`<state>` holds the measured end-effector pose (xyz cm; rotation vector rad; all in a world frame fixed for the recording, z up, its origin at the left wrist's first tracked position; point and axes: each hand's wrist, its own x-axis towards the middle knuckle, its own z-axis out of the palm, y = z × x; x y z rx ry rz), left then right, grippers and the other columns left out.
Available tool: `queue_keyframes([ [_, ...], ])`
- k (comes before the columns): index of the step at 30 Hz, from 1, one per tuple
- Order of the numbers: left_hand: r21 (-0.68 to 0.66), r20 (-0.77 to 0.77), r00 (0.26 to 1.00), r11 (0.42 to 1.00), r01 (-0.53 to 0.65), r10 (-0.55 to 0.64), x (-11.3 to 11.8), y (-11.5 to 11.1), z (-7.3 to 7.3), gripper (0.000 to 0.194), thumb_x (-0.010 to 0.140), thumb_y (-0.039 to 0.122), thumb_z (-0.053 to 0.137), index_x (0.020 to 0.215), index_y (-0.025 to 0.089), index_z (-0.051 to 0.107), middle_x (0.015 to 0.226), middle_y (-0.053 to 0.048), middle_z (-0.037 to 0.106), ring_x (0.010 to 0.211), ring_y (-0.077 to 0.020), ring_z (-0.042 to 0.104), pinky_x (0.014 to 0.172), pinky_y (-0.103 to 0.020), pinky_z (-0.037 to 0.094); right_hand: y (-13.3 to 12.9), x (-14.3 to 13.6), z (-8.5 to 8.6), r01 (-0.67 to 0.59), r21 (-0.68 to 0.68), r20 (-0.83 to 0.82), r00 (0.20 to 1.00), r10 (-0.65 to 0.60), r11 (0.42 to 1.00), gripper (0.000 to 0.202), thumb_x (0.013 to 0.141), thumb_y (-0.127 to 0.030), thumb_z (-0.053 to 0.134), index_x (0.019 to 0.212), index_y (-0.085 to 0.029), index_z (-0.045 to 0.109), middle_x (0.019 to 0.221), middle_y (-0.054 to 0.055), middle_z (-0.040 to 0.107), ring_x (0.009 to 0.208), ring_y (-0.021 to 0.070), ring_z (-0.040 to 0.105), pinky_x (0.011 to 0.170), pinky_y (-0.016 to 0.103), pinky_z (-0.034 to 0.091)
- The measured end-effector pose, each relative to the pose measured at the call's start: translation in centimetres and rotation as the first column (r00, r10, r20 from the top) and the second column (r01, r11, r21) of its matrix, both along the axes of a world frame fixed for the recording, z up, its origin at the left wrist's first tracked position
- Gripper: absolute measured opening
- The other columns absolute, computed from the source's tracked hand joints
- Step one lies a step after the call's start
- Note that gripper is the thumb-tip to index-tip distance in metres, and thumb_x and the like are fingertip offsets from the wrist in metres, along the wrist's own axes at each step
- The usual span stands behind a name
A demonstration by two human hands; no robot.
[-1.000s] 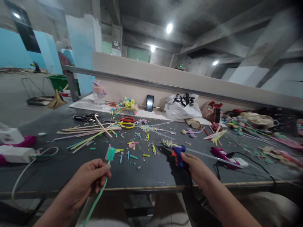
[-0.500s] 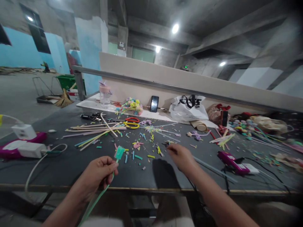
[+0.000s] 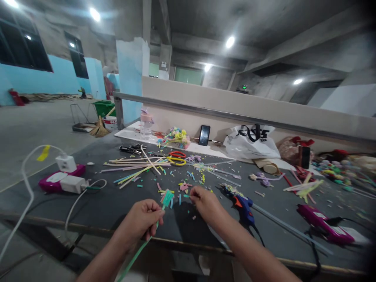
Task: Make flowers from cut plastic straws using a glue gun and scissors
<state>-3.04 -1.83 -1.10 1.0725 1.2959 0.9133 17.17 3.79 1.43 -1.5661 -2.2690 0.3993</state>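
My left hand (image 3: 147, 217) is closed around a green fuzzy stem, like a pipe cleaner (image 3: 136, 254), whose long end hangs down past the table edge. Above the fingers, this stem ends in a green tuft of short pieces (image 3: 167, 198). My right hand (image 3: 205, 201) is low over the table, thumb and forefinger pinched at a short green piece (image 3: 187, 196). Just left of the fingertips lie short blue, yellow and pink cut pieces. A blue glue gun (image 3: 246, 211) with an orange trigger lies to the right of my right hand.
Long pastel stems (image 3: 138, 166) and yellow-and-red-handled scissors (image 3: 176, 159) lie behind my hands. Purple power strips (image 3: 61, 180) with cords sit at both sides. A phone (image 3: 204, 135), a bottle (image 3: 146, 125) and a white bag (image 3: 251, 143) stand along the back partition.
My right hand has moved left, closer to my left hand, to a short green piece. The glue gun now shows. The view has turned left; my left hand keeps its hold.
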Motion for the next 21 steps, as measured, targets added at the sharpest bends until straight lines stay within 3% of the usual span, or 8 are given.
queue_keyframes([
  [4,0.006,0.000,1.000,1.000,0.020,-0.020,-0.1,0.1,0.0,0.022,0.067,0.035,0.055,0.057,0.016,0.051,0.030,0.007,0.046,0.023,-0.0038,0.033,0.028,-0.014,0.023,-0.9,-1.0,1.9,-0.112,-0.013,-0.061,0.992,0.111,0.994,0.018,0.076,-0.006,0.040,0.072,-0.019,0.052,0.060,-0.005,0.054,0.052,0.0087,0.055,0.049,0.016,0.037],
  [10,0.013,-0.016,1.000,1.000,0.026,-0.026,0.1,0.3,-0.2,0.019,0.065,0.030,0.056,0.055,0.017,0.049,0.029,0.007,0.044,0.023,-0.0044,0.033,0.026,-0.014,0.024,-1.3,-3.1,3.7,-0.301,0.097,0.007,0.953,0.301,0.949,0.019,0.072,-0.004,0.047,0.074,-0.018,0.059,0.073,0.000,0.059,0.072,0.0137,0.054,0.065,0.023,0.036],
  [13,0.022,-0.014,1.000,0.999,0.026,-0.026,0.1,0.4,-0.6,0.017,0.065,0.028,0.056,0.055,0.017,0.048,0.029,0.007,0.044,0.023,-0.0047,0.034,0.026,-0.015,0.022,-1.3,-4.0,4.6,-0.406,0.159,0.206,0.905,0.372,0.900,0.017,0.073,-0.005,0.048,0.079,-0.017,0.060,0.081,0.004,0.061,0.076,0.0166,0.053,0.067,0.027,0.033],
  [16,0.052,0.003,1.000,0.998,0.025,-0.025,0.1,0.5,-0.7,0.019,0.066,0.030,0.056,0.054,0.017,0.048,0.030,0.007,0.044,0.023,-0.0044,0.033,0.026,-0.015,0.021,-1.4,-4.6,5.6,-0.539,0.176,0.481,0.777,0.406,0.824,0.016,0.074,-0.006,0.049,0.082,-0.016,0.059,0.082,0.006,0.062,0.078,0.0188,0.053,0.066,0.031,0.029],
  [21,0.054,0.031,0.999,0.998,0.012,-0.013,0.2,0.2,-0.1,0.021,0.063,0.033,0.060,0.055,0.017,0.048,0.034,0.007,0.047,0.023,-0.0043,0.033,0.025,-0.016,0.019,-1.4,-5.0,6.2,-0.626,0.170,0.611,0.673,0.417,0.761,0.013,0.076,-0.007,0.049,0.082,-0.015,0.056,0.082,0.007,0.062,0.081,0.0203,0.053,0.064,0.033,0.026],
])
